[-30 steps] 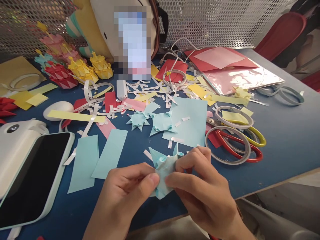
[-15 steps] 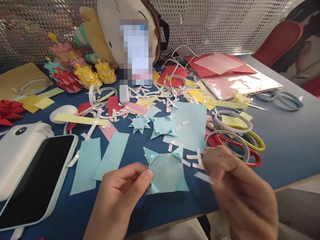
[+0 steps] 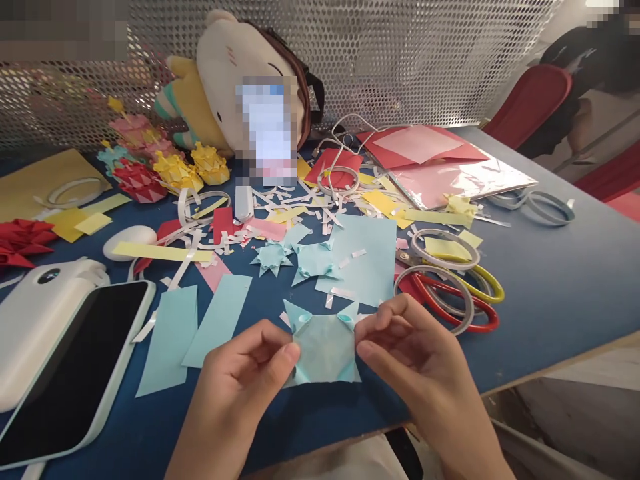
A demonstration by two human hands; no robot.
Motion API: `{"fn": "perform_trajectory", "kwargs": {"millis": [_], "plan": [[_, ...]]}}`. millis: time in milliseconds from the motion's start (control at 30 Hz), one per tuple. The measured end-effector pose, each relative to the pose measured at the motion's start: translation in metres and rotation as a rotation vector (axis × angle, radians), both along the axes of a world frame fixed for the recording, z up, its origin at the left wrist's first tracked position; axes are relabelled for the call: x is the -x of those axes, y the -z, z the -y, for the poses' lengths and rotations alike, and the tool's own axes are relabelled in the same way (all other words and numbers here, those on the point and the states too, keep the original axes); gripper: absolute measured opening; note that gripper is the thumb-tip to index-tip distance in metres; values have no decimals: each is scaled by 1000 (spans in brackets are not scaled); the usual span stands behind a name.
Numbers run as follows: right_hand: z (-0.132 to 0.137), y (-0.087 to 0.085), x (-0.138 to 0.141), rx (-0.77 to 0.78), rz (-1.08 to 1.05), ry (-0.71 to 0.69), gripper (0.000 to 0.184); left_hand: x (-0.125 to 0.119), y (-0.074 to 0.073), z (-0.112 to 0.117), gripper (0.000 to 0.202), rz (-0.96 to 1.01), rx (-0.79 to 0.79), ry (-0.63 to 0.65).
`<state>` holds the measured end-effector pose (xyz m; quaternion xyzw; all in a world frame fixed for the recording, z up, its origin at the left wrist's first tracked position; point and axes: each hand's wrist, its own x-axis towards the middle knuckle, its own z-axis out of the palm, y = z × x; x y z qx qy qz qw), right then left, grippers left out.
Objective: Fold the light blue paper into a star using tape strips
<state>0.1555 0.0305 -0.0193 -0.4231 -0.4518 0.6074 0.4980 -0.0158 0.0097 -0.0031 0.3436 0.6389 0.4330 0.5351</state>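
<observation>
A light-blue folded paper (image 3: pixel 325 348) with pointed corners and small rolled folds is held just above the blue table, near its front edge. My left hand (image 3: pixel 250 380) pinches its left side between thumb and fingers. At the right side, my right hand (image 3: pixel 420 360) has its thumb and curled fingertips closed on the paper's edge. Beyond it lie a small blue paper star (image 3: pixel 271 258) and a larger folded blue piece (image 3: pixel 315 260). A flat blue sheet (image 3: pixel 373 257) lies behind my right hand, with white strips on it.
Red-and-yellow-handled scissors (image 3: pixel 483 319) lie under tape rolls (image 3: pixel 445 249) at right. A phone (image 3: pixel 75 373) and a white device (image 3: pixel 35 320) occupy the left. Blue paper strips (image 3: pixel 173 340), scraps and folded paper cakes (image 3: pixel 140 183) spread behind; a plush bag (image 3: pixel 240 60) leans on the mesh.
My right hand has moved left to the folded paper's right edge and turned. The thin white strip it pinched no longer shows in its fingers. The view has shifted slightly.
</observation>
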Motion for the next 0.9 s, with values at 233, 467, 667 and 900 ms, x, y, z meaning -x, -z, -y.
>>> {"fn": "perform_trajectory", "kwargs": {"millis": [233, 467, 667, 900], "plan": [[-1, 1, 1, 84, -133, -15, 24, 3, 0, -1, 30, 73, 6, 60], [-2, -14, 7, 211, -80, 28, 30, 1, -6, -2, 22, 70, 35, 36], [-3, -13, 8, 201, -46, 57, 31, 3, -3, -1, 25, 17, 9, 41], [-3, -14, -1, 130, 66, -52, 30, 8, -4, 4, 43, -50, -39, 64]]}}
